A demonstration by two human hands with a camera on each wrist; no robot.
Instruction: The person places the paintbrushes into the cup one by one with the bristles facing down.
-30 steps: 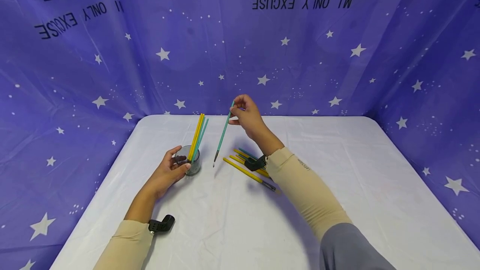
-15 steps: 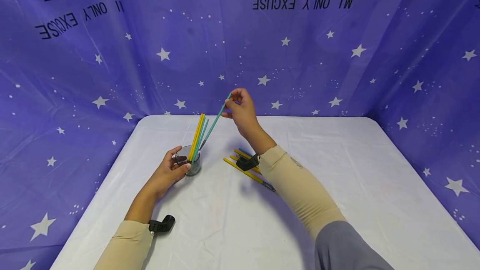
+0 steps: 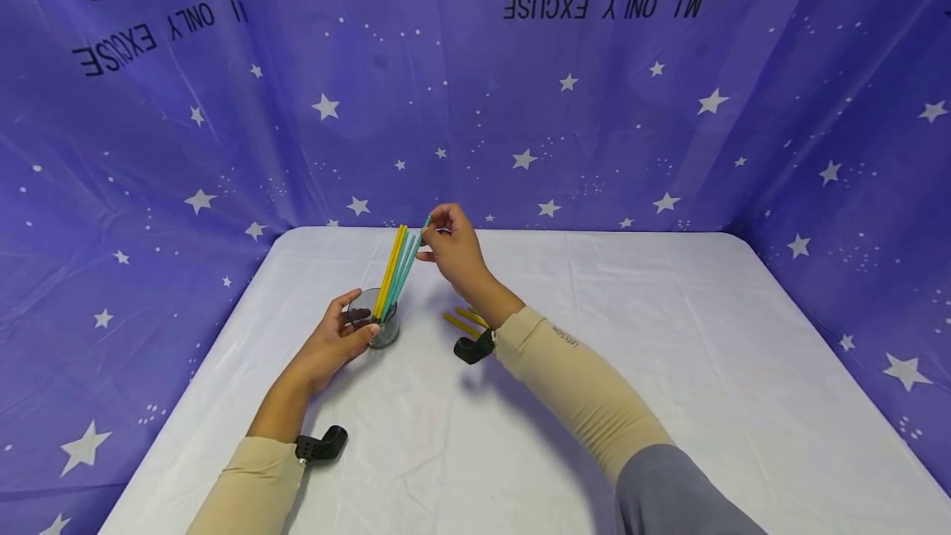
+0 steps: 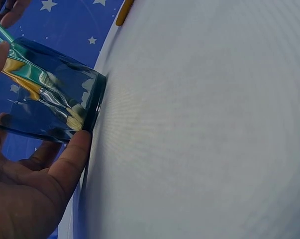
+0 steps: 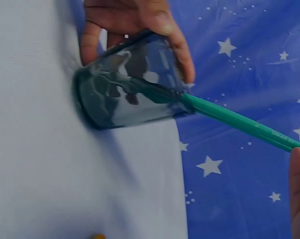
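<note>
My left hand [image 3: 334, 347] grips a clear dark-tinted glass [image 3: 384, 337] at the left of the table, thumb on the near side and fingers round the far side. Yellow paintbrushes [image 3: 390, 271] and teal ones lean in it, bristles down, as the left wrist view shows through the glass [image 4: 55, 94]. Above it, my right hand [image 3: 459, 258] pinches the top end of a teal paintbrush [image 5: 234, 119]. That brush slants down over the rim, its bristle end inside the glass. The exact depth of its tip is hard to tell.
Loose yellow paintbrushes [image 3: 462, 324] lie on the white-covered table [image 3: 416, 452] to the right of the glass, mostly hidden under my right forearm. A purple star-printed curtain [image 3: 475, 106] stands behind the table and along both sides.
My right hand has moved left, rising and then lowering, bringing the teal paintbrush from beside the glass to inside its rim. The left hand and glass have stayed put.
</note>
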